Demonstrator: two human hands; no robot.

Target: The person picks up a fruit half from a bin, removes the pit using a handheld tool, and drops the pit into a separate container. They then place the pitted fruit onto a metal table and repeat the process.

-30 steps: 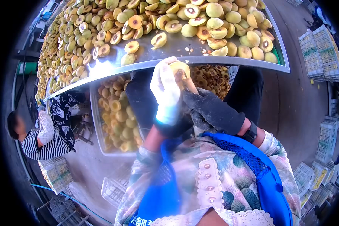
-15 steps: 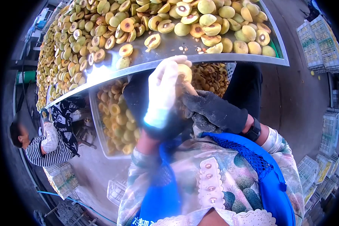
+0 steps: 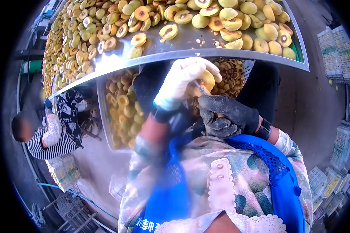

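Observation:
My left hand (image 3: 179,81), in a white glove, is closed round a yellow peach half (image 3: 207,80) just below the metal table edge. In a dark, dusty glove, my right hand (image 3: 228,114) grips a small pitting tool (image 3: 202,89) with a pale handle and a thin metal part. The tool's working end meets the peach half; its exact tip is hidden by fruit and fingers. Below my hands, a pile of cut peach halves (image 3: 231,73) shows under the table edge.
Many peach halves (image 3: 105,27) cover the metal table (image 3: 182,42). A clear plastic bin (image 3: 105,116) of halves stands at left below it. Another person (image 3: 54,136) in stripes works at far left. Stacked crates (image 3: 340,54) stand at right.
Both hands have shifted slightly right in view, as has the table. My left hand has turned, showing more of the peach half, and the tool's metal part now shows against it.

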